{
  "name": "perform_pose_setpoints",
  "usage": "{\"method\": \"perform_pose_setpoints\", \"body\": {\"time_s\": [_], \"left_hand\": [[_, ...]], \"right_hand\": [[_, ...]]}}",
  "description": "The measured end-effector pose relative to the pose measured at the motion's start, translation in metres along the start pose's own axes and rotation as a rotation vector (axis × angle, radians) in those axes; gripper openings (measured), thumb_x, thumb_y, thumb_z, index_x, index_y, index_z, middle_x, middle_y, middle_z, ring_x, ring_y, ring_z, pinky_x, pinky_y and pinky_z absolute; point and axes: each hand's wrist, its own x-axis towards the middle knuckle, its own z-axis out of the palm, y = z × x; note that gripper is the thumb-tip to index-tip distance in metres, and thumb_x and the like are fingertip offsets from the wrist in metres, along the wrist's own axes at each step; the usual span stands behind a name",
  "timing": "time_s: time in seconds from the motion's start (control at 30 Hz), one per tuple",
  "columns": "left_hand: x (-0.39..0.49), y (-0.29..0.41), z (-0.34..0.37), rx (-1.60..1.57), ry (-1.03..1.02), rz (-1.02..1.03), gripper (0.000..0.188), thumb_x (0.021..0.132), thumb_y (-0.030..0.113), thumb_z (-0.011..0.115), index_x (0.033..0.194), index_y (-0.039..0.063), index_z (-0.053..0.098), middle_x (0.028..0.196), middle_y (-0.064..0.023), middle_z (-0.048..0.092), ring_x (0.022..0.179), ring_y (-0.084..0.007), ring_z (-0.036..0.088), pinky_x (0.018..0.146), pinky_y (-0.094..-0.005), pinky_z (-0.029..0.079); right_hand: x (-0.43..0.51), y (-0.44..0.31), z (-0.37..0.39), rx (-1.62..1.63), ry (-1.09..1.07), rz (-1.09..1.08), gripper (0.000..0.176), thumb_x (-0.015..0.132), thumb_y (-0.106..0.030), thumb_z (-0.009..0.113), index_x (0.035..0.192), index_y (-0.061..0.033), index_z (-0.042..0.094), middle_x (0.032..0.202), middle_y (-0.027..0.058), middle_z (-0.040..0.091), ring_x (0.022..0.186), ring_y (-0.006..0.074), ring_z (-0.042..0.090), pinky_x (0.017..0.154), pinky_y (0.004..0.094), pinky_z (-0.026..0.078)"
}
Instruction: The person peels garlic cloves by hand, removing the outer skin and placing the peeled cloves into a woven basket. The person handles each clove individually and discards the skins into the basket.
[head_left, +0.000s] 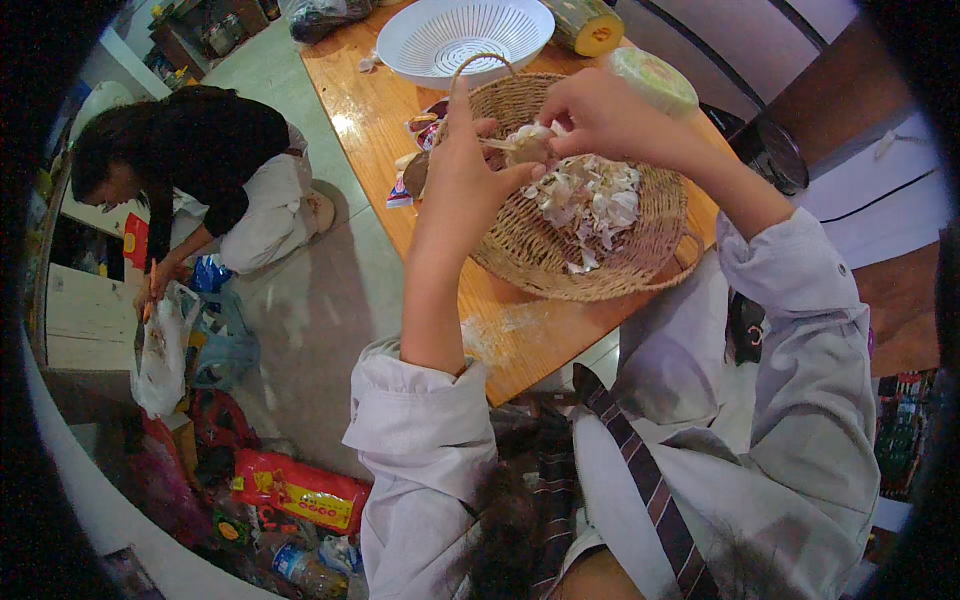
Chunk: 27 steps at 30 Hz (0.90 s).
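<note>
A round woven basket (517, 266) with loop handles rests on the wooden table, and a pile of papery garlic skins (592, 202) lies in it. Above the basket, my left hand (480, 165) holds a garlic bulb (527, 144) by its stem side, index finger pointing up. My right hand (600, 120) pinches the same bulb from the right with thumb and fingers. What the right fingertips grip exactly is partly hidden by the hand.
On the wooden table (345, 112) stand a white plastic colander (465, 37), a cut squash (592, 30), a pale green wrapped round item (652, 79) and small packets. A person (202, 172) crouches at the left by plastic bags (161, 352). A red package (300, 491) lies on the floor.
</note>
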Motion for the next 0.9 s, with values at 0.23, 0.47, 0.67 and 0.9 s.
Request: {"method": "perform_pose_setpoints", "body": {"time_s": [0.23, 0.47, 0.67, 0.9], "left_hand": [[0.0, 0.004, 0.005, -0.377, -0.098, 0.003, 0.086, 0.068, 0.015, 0.083, 0.136, 0.0, 0.034, 0.099, -0.0149, 0.063, 0.087, -0.0201, 0.062, 0.076, -0.029, 0.051], [-0.006, 0.025, 0.001, -0.216, -0.396, -0.038, 0.027, 0.083, 0.014, 0.069, 0.105, 0.003, 0.058, 0.09, -0.0018, 0.063, 0.08, -0.0065, 0.057, 0.064, -0.0216, 0.046], [-0.012, 0.028, 0.007, -0.315, -0.379, 0.05, 0.021, 0.084, 0.013, 0.068, 0.1, 0.005, 0.056, 0.079, 0.003, 0.056, 0.069, -0.0043, 0.053, 0.059, -0.0204, 0.045], [-0.011, 0.026, 0.002, -0.229, -0.41, 0.058, 0.023, 0.085, 0.016, 0.067, 0.101, 0.006, 0.054, 0.077, 0.0033, 0.054, 0.065, -0.0039, 0.05, 0.053, -0.0207, 0.043]], "right_hand": [[-0.023, -0.014, -0.037, 0.233, 0.009, 0.13, 0.023, 0.073, -0.019, 0.072, 0.085, 0.0004, 0.068, 0.065, 0.0047, 0.058, 0.058, 0.013, 0.053, 0.054, 0.027, 0.042], [-0.039, -0.035, -0.041, 0.187, 0.04, -0.006, 0.031, 0.085, -0.032, 0.063, 0.091, -0.0019, 0.062, 0.072, 0.0089, 0.06, 0.065, 0.0193, 0.057, 0.06, 0.0318, 0.044], [-0.042, -0.032, -0.024, 0.074, 0.003, -0.125, 0.041, 0.094, -0.045, 0.044, 0.094, -0.0061, 0.057, 0.079, 0.0155, 0.06, 0.075, 0.0357, 0.059, 0.067, 0.0464, 0.044], [-0.038, -0.031, -0.017, 0.12, 0.048, -0.154, 0.041, 0.095, -0.043, 0.04, 0.089, -0.0085, 0.06, 0.073, 0.0161, 0.06, 0.07, 0.0375, 0.058, 0.066, 0.0475, 0.044]]}}
